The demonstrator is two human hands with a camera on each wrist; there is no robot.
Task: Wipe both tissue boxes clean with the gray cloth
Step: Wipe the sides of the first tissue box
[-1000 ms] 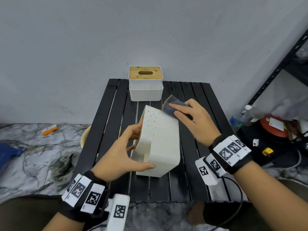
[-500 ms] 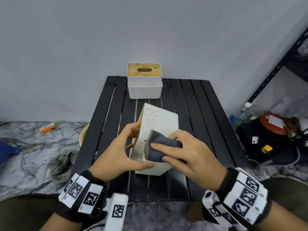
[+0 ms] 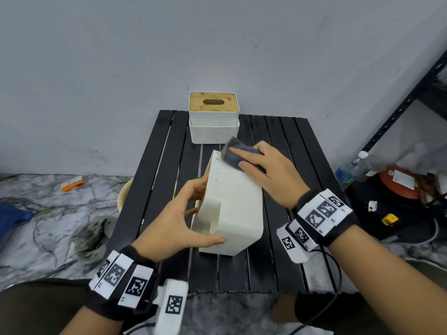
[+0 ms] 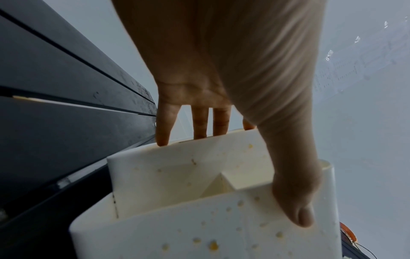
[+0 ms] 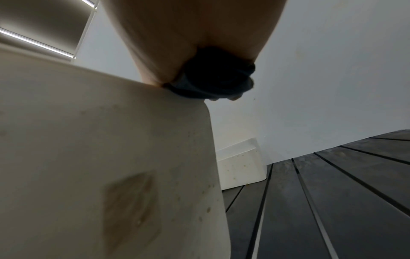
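A white tissue box [image 3: 237, 204] with yellowish specks lies tipped on its side on the black slatted table [image 3: 278, 262]. My left hand [image 3: 208, 213] grips its near end, thumb on the front face and fingers over the left side; the left wrist view shows the same hand [image 4: 250, 175] on the box [image 4: 199, 227]. My right hand [image 3: 244, 158] holds the gray cloth [image 3: 233, 154] against the box's far upper edge. In the right wrist view the cloth [image 5: 213, 80] is bunched under the palm on the box [image 5: 111, 157]. A second white box [image 3: 214, 117] with a wooden lid stands upright at the table's far edge.
A black metal rack [image 3: 399, 112] rises at the right, with a water bottle [image 3: 350, 170] and a red object [image 3: 399, 182] on the floor beside it. A pale round object [image 3: 123, 194] sits under the table's left side. An orange item [image 3: 72, 183] lies on the marble floor.
My right hand slid the cloth down the box toward me, then back up to the far edge. My left hand kept its grip and the box stayed tipped.
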